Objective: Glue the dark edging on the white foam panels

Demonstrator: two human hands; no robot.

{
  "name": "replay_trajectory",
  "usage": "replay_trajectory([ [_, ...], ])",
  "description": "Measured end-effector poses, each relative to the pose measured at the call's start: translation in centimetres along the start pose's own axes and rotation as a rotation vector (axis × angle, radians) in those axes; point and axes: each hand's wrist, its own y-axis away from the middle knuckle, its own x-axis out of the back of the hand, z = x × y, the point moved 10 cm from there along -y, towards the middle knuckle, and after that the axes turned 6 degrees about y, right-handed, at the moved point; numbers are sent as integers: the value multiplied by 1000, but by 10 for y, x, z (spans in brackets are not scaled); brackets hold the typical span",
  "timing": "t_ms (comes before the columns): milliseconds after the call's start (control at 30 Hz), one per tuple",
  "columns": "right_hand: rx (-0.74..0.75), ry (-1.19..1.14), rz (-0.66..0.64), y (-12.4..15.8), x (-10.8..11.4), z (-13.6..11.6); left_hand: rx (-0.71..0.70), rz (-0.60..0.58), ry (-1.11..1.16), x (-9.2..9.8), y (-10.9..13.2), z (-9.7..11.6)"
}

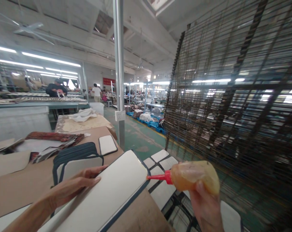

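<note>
Step at the corner: it seems to be applying a liquid, perhaps glue; the red pointed plastic nozzle (160,177) touches the far-end right corner of the white flat panel with dark-blue edging (104,196).
Next move: it probably calls for a gentle squeeze and a steady tip along the edging.
White panel: at 7 o'clock from the view's centre, above the brown tabletop (5,193).
Right hand (206,206): at 5 o'clock, grasping the translucent amber squeeze bottle (195,177).
Left hand (84,182): at 8 o'clock, thumb on the panel's face, fingers at its left edge; whether they grip beneath, I cannot tell.
Bottle marks: small and dark, not readable; no label is visible.
Red rectangular banner (109,81): at 10 o'clock, far away; its pale characters are too small to read.
White plastic socket box (120,116): at 9 o'clock; no brand is readable.
</note>
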Motion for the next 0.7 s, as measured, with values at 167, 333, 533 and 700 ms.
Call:
replay_trajectory([
  [167,53,28,-43,-1,5,10,-5,-60,56,-4,-5,-10],
  [333,19,-16,-43,-5,0,18,-56,-39,78,-7,-2,-4],
  [533,-6,-9,43,-1,-12,14,-76,1,91,5,-1,-5],
  [700,-13,-27,24,-3,-18,19,-99,-14,109,5,0,0],
])
